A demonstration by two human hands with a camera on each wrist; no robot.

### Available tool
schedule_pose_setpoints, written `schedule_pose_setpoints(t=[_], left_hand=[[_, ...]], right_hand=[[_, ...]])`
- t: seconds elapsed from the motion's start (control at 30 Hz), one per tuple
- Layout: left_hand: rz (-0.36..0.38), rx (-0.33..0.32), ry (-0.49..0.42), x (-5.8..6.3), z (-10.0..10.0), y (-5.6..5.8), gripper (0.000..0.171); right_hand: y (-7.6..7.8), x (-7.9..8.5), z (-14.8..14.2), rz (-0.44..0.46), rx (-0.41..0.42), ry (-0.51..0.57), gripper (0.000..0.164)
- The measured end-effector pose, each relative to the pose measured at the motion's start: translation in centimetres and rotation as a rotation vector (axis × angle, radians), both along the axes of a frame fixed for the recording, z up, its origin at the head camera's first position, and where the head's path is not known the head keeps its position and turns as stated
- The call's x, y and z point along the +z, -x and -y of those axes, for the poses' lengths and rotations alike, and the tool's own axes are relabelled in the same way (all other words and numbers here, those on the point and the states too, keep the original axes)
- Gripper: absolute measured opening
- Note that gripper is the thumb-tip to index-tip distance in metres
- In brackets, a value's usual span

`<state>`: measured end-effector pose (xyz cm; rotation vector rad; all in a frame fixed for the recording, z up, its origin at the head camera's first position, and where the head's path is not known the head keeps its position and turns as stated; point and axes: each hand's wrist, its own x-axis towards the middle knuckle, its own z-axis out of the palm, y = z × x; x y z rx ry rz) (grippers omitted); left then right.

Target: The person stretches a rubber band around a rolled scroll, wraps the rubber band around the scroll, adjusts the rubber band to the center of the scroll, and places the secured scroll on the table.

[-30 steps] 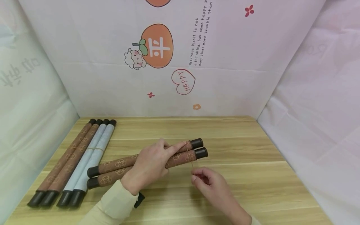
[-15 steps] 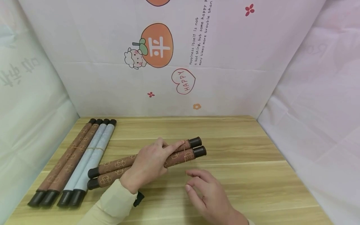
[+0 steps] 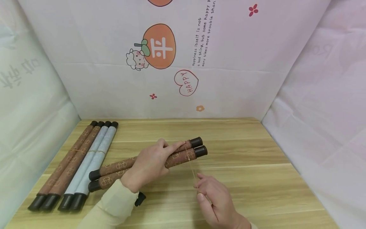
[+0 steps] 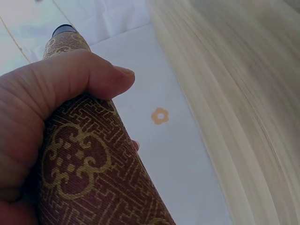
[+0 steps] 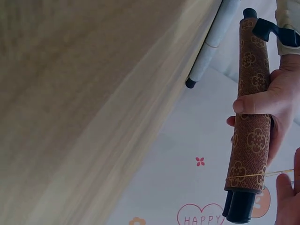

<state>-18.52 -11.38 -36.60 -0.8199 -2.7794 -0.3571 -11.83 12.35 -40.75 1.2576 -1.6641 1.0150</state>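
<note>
In the head view, two brown scrolls (image 3: 180,158) with gold flower patterns and black end knobs lie side by side, slanting up to the right. My left hand (image 3: 150,163) grips them, its thumb wrapped over one scroll (image 4: 89,159) in the left wrist view. A thin tan rubber band (image 3: 192,167) runs round the scrolls near their right end and stretches down to my right hand (image 3: 215,198). The fingers of that hand pinch it. Two strands of the band (image 5: 276,174) reach from the scroll to the fingers in the right wrist view.
At the left lie two brown scrolls (image 3: 70,159) and two pale blue scrolls (image 3: 95,156), each pair with a band round its middle. Printed white cloth (image 3: 228,89) walls the back and sides of the wooden table (image 3: 257,187). A black strap end (image 3: 140,199) hangs by my left wrist.
The scrolls and my left hand have shifted slightly left. My right hand's fingers spread half a second ago; now they are drawn together, lower and to the right, pulling the band out longer.
</note>
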Motion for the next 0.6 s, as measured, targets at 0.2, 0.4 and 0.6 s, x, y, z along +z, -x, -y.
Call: schedule_pose_setpoints(t=[0.2,0.4,0.6], left_hand=[[0.003,0.010,-0.010,0.1,0.4,0.4,0.104],[0.040,0.035,-0.032,0.3,0.7,0.8,0.109],[0.089,0.094,-0.058,0.7,1.2,1.2,0.109]], right_hand=[[-0.3,-0.4,0.0,-0.050,0.135,0.065,0.026],[-0.8,-0.4,0.1,-0.070,0.127,0.072,0.028],[-1.4,0.3,0.3,-0.063,0.123,0.087,0.029]])
